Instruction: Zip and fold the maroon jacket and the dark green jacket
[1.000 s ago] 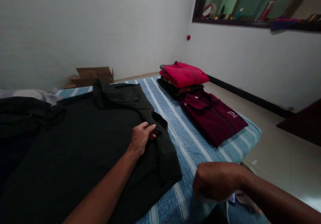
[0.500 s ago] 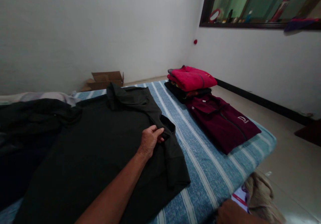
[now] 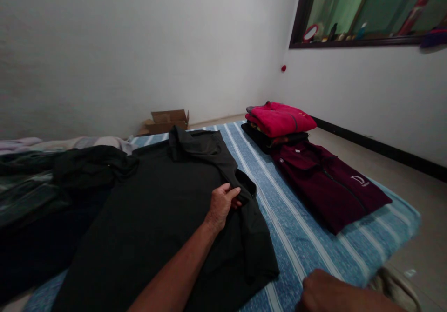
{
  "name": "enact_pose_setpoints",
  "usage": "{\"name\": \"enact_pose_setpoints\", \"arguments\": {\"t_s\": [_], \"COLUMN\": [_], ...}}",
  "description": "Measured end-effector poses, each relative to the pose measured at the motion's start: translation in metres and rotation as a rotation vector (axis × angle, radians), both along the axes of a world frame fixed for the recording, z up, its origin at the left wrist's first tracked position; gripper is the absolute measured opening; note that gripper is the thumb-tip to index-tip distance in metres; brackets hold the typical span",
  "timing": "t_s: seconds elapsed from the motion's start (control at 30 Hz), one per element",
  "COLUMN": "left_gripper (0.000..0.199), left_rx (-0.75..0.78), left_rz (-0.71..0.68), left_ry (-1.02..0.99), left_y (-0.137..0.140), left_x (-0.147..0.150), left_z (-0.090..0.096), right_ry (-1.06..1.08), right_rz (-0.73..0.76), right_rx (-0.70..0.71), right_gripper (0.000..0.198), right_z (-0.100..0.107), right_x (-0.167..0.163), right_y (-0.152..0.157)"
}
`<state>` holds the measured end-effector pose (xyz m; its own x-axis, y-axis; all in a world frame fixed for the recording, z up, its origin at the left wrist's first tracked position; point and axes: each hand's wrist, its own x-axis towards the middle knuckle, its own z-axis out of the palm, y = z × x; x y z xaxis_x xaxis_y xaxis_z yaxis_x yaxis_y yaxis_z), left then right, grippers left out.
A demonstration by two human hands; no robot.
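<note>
A dark, collared shirt (image 3: 167, 209) lies spread on the bed, its collar at the far end and one sleeve folded down along the right edge. My left hand (image 3: 221, 205) pinches the cloth near the shoulder on that side, thumb on top and fingertips partly tucked beneath. At the lower right, over the bed's near edge, is my right hand (image 3: 316, 286). It is blurred, with its fingers turned down out of sight, apart from the shirt's sleeve.
A folded maroon zip jacket (image 3: 331, 186) lies at right on the striped bed (image 3: 274, 205), before a stack topped by a red garment (image 3: 281, 118). More dark clothes (image 3: 94, 167) are heaped at left. Beyond the bed stands a cardboard box (image 3: 167, 121).
The view has shifted, so the bed and clothes appear farther right and lower. My left hand keeps its pinch on the shirt. My right hand has risen slightly at the bed's near edge.
</note>
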<state>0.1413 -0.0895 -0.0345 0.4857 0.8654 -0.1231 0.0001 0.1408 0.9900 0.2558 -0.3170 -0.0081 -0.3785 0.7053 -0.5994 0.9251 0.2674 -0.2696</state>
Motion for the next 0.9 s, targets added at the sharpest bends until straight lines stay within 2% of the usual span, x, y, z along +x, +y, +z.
{"name": "enact_pose_setpoints", "arguments": {"t_s": [0.07, 0.13, 0.23, 0.33, 0.43, 0.53, 0.63, 0.7, 0.8, 0.9], "left_gripper": [0.018, 0.020, 0.023, 0.023, 0.023, 0.023, 0.023, 0.021, 0.018, 0.018], "left_rx": [0.011, 0.015, -0.002, -0.008, -0.011, -0.012, 0.002, 0.022, 0.083, 0.145], "left_rz": [0.003, -0.007, -0.037, -0.065, -0.112, -0.153, -0.190, -0.212, -0.234, -0.194], "left_ry": [-0.001, 0.004, 0.012, 0.022, 0.024, -0.001, -0.006, 0.010, 0.047, 0.138], "left_y": [0.001, 0.002, 0.003, 0.002, 0.001, 0.001, 0.000, -0.002, -0.004, -0.005], "left_x": [0.000, -0.001, -0.002, -0.003, -0.004, -0.004, -0.004, -0.004, -0.004, -0.002], "left_z": [-0.001, -0.002, -0.003, -0.002, 0.000, 0.001, 0.001, 0.002, 0.002, 0.000], "right_ry": [0.059, 0.152, 0.226, 0.219, 0.174, 0.083, 0.027, 0.029, 0.155, 0.480], "right_rz": [-0.126, -0.277, -0.524, -0.644, -0.676, -0.634, -0.556, -0.567, -0.707, -0.929], "right_rx": [0.061, 0.163, 0.395, 0.512, 0.532, 0.564, 0.574, 0.573, 0.573, 0.509], "right_gripper": [0.021, 0.017, 0.021, 0.041, 0.059, 0.067, 0.048, 0.034, 0.025, 0.021], "right_z": [0.029, 0.045, 0.044, 0.033, 0.027, 0.026, 0.025, 0.023, 0.017, 0.009], "right_x": [0.001, 0.004, 0.007, 0.000, -0.016, -0.031, -0.035, -0.030, -0.012, 0.013], "right_y": [0.017, 0.036, 0.065, 0.085, 0.092, 0.091, 0.091, 0.092, 0.092, 0.087]}}
